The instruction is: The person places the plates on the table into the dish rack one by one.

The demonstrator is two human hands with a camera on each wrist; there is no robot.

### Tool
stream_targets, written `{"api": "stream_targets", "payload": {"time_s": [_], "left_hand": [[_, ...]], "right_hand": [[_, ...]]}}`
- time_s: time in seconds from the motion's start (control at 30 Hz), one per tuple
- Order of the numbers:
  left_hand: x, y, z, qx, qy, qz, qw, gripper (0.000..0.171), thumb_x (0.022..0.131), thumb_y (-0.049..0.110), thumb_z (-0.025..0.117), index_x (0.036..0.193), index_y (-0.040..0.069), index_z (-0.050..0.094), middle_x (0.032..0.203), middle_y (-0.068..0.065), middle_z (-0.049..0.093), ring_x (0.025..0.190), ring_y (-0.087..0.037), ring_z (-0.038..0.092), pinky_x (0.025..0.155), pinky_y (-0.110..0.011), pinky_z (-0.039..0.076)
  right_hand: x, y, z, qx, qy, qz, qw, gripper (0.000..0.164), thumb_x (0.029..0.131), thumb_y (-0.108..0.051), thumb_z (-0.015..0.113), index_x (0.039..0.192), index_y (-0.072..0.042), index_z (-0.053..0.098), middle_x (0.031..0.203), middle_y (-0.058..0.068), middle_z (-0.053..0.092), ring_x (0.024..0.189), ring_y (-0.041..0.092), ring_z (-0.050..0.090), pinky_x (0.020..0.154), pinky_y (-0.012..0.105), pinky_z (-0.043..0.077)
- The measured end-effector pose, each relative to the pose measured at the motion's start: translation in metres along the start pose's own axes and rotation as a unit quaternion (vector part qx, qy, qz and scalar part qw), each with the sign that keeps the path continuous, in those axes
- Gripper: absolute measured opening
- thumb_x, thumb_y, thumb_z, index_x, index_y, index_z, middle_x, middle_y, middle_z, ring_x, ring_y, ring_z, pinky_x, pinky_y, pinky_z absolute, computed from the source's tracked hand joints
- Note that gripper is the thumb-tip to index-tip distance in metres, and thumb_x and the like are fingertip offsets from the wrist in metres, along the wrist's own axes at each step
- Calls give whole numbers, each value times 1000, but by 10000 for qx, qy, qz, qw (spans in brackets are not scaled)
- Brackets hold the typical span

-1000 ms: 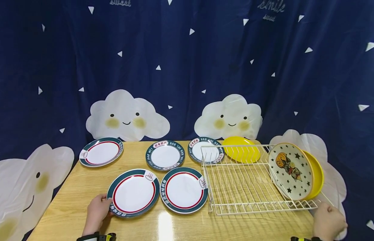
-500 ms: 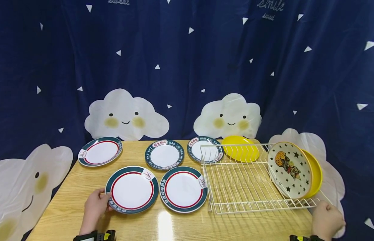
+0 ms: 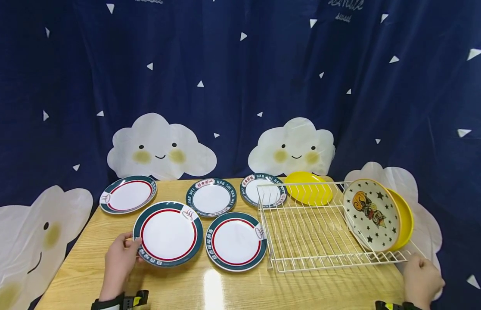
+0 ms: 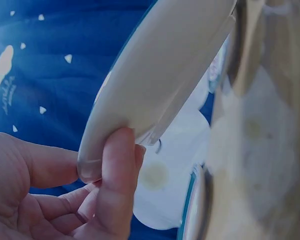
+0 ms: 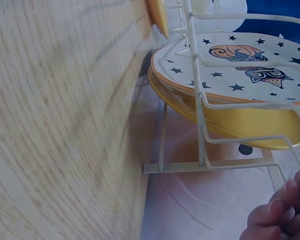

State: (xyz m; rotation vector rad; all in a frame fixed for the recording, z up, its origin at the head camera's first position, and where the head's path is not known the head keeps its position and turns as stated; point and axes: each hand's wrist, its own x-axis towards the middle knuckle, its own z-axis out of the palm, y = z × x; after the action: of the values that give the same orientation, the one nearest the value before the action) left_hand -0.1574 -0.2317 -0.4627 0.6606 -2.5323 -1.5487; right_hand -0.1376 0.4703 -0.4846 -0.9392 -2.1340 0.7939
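Note:
My left hand [image 3: 120, 262] pinches the left rim of a white plate [image 3: 168, 232] with a green edge and red ring. That plate is raised off the table and slightly tilted. In the left wrist view, its pale underside [image 4: 155, 65] sits between thumb and fingers. The right hand [image 3: 423, 277] has curled fingers at the front right corner of a white wire dish rack [image 3: 333, 267], gripping it there; the right wrist view shows only its fingertips [image 5: 275, 215]. A star-patterned plate [image 3: 373, 215] and a yellow plate [image 3: 404, 219] lean in the rack's right end.
A matching red-ringed plate [image 3: 236, 241] lies left of the rack. Farther back are another red-ringed plate [image 3: 128, 194], two lettered plates [image 3: 212, 198] [image 3: 263, 189] and a yellow plate [image 3: 308, 189] behind the rack. A dark blue curtain [image 3: 240, 86] hangs beyond the wooden table [image 3: 178, 292].
My left hand has lifted the red-ringed plate, raising it upward and slightly away. The right hand stays at the rack's corner. The head view has shifted slightly.

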Motion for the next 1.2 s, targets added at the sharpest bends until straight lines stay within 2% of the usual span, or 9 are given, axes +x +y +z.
{"api": "stream_targets", "payload": {"time_s": [0.13, 0.2, 0.3, 0.43, 0.53, 0.73, 0.9, 1.07, 1.2], "left_hand": [[-6, 12, 0, -2, 27, 189, 9998, 49, 100, 17, 51, 138, -11, 39, 103, -25, 56, 66, -14, 62, 56, -27, 57], [-8, 19, 1, -26, -5, 286, 9996, 48, 100, 15, 52, 139, -10, 39, 105, -25, 56, 68, -14, 62, 57, -26, 58], [-11, 29, 6, -197, -105, 447, 9988, 47, 99, 13, 53, 139, -9, 40, 105, -24, 55, 70, -14, 60, 58, -27, 59], [-14, 40, 15, -499, -234, 526, 9971, 46, 99, 12, 53, 139, -8, 41, 105, -22, 53, 71, -13, 60, 60, -27, 59], [-17, 49, 23, -687, -312, 552, 9956, 45, 100, 13, 52, 139, -6, 42, 105, -20, 52, 73, -14, 61, 61, -27, 59], [-21, 64, 43, -1078, -515, 687, 9905, 42, 100, 12, 53, 137, -4, 45, 103, -17, 52, 73, -15, 62, 63, -29, 60], [-28, 73, 62, -1312, -674, 761, 9861, 39, 98, 11, 55, 134, -3, 49, 100, -16, 54, 72, -16, 62, 61, -28, 60], [-37, 84, 83, -1556, -893, 889, 9797, 37, 97, 11, 58, 132, -1, 52, 97, -15, 55, 71, -16, 61, 60, -29, 59], [-44, 90, 100, -1776, -1076, 969, 9734, 37, 96, 9, 59, 131, -1, 54, 94, -13, 55, 69, -16, 59, 58, -28, 58]], "right_hand": [[-3, -4, -2, -42, 36, -159, 9999, 48, 94, -21, 33, 62, 13, 47, 101, 45, 51, 89, 65, 42, 75, 65, 29], [-4, -8, -4, -86, 82, -194, 9997, 49, 95, -21, 33, 64, 14, 47, 101, 45, 51, 89, 65, 42, 75, 66, 29], [-5, -14, -6, -279, 169, -328, 9989, 48, 96, -22, 34, 60, 9, 42, 83, 43, 50, 80, 62, 44, 68, 62, 30], [-10, -28, -7, -570, 326, -753, 9950, 44, 98, -21, 35, 59, -1, 37, 61, 26, 44, 62, 55, 43, 56, 55, 29], [-17, -42, -6, -589, 417, -1153, 9907, 43, 99, -21, 37, 60, -2, 39, 57, 22, 43, 53, 49, 41, 49, 48, 26], [-38, -81, -2, -363, 507, -1714, 9832, 44, 99, -21, 42, 60, -2, 43, 54, 20, 45, 47, 41, 40, 46, 38, 20], [-61, -110, 4, -378, 320, -2044, 9776, 43, 100, -19, 46, 60, -4, 42, 51, 9, 38, 45, 24, 33, 44, 30, 19], [-82, -133, 11, -144, -66, -2482, 9686, 46, 100, -18, 48, 57, -8, 36, 49, 4, 30, 43, 17, 27, 46, 28, 19], [-100, -148, 18, 69, -471, -2692, 9619, 47, 101, -20, 49, 57, -9, 37, 48, 1, 31, 42, 12, 25, 45, 25, 21]]}}
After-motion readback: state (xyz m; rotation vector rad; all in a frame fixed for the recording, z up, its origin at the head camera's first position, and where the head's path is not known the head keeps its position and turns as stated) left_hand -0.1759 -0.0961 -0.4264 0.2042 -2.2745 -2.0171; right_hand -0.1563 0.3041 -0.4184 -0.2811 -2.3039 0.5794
